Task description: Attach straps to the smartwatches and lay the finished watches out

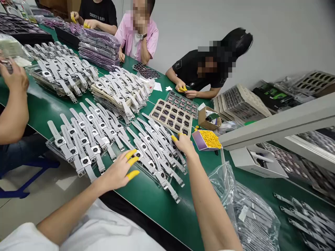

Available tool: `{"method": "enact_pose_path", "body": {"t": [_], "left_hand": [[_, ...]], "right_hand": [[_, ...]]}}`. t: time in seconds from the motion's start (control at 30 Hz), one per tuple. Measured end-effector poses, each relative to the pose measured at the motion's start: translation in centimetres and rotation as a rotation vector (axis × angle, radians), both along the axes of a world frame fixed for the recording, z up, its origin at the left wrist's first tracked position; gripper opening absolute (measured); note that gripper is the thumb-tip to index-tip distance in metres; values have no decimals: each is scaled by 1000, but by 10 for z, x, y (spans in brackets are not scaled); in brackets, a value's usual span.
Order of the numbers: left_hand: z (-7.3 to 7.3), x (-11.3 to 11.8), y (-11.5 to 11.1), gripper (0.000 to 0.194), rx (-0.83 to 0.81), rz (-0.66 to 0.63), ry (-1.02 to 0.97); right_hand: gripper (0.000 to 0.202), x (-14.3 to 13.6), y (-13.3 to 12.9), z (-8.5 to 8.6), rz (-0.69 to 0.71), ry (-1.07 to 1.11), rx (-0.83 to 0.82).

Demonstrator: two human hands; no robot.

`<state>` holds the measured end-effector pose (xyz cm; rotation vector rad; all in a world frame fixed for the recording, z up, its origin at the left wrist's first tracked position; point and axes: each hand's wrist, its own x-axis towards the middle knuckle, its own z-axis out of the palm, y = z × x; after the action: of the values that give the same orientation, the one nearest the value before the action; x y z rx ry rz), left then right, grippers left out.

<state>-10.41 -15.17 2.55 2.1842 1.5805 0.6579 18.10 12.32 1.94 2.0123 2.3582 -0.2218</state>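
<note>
watches (151,163) crowd left hand (117,170), fingers apart, and right hand (185,144), fingers unclear; beige tray (166,116) beyond.

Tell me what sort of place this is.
Probably a watch assembly or packing workshop: white-strapped watches lie in rows on a long green bench, a box of yellow finger cots stands by, and several people sit working around it.

White loose-looking top (104,230), soft creases across the front, white sleeve (28,238) ending above the left forearm, which is bare down to the wrist, right forearm bare too, plus smooth yellow finger cots (133,161) on several fingertips of both hands.
</note>
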Motion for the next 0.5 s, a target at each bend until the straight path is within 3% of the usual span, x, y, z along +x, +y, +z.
{"method": "enact_pose_path", "body": {"t": [0.17,0.33,0.43,0.5], "left_hand": [[-7,12,-2,75,14,-6,89],[-13,5,19,65,-11,-46,118],[-13,6,8,58,-30,13,-105],[-14,14,-11,52,-115,145,-417]], "right_hand": [[51,-8,-1,-18,16,-25,61],[53,-7,-9,-31,12,-17,142],[51,-4,-8,-38,13,12,175],[51,-1,-5,-43,11,44,197]]}}
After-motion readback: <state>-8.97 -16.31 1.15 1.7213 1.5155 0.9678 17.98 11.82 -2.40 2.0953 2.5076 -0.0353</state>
